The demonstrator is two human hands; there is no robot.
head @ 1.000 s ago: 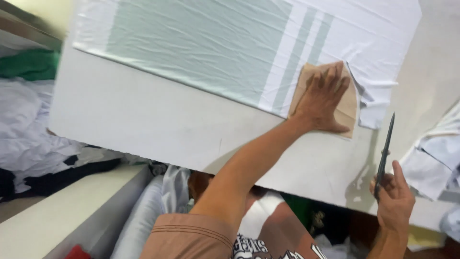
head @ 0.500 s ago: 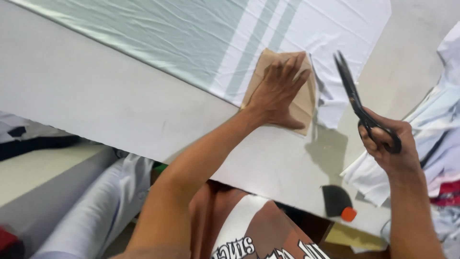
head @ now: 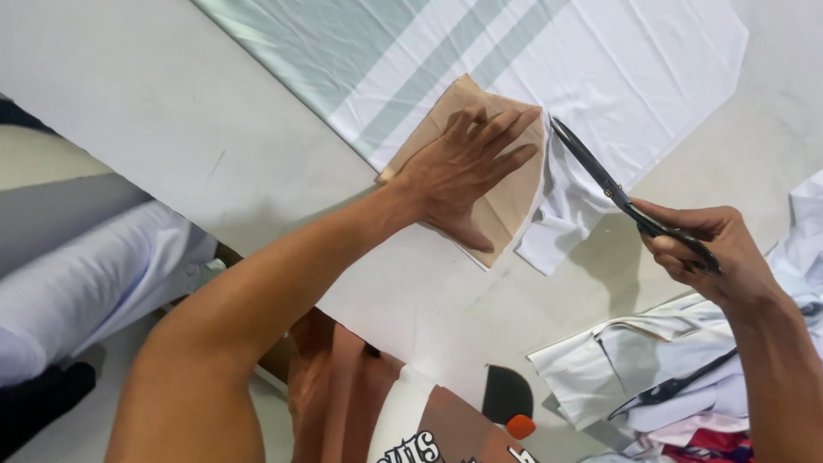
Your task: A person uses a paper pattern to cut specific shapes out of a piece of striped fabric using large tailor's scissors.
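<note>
Left hand (head: 467, 167) lies flat on a tan card pattern (head: 506, 201), fingers (head: 506, 129) spread and pointing up-right, thumb along the pattern's lower edge. I see the palm pressing the pattern down onto the cloth (head: 617, 77) — white fabric with pale green stripes (head: 429, 81), spread over the grey bench (head: 171, 111).

Right hand (head: 716, 249) is closed round the handles of black scissors (head: 613, 189). The blades are close together and point up-left, their tips right beside the pattern's upper right corner, near the left fingertips. I cannot tell whether the tips touch the cloth or ride just above it.

The pattern sits at the cloth's lower edge, near the middle of the view. Just to its right a white flap (head: 561, 223) of the cloth hangs loose, already parted from the piece under the pattern, lying below the blades.

Lower right — a heap of white scraps (head: 617, 369) on the bench, under the right forearm, with a second dark pair of scissors (head: 669, 390) lying on it. A small black piece with an orange tip (head: 510, 403) sits near the bench edge, too indistinct for me to name.

Left of the bench, a pale roll of fabric (head: 86, 283) lies below it.
</note>
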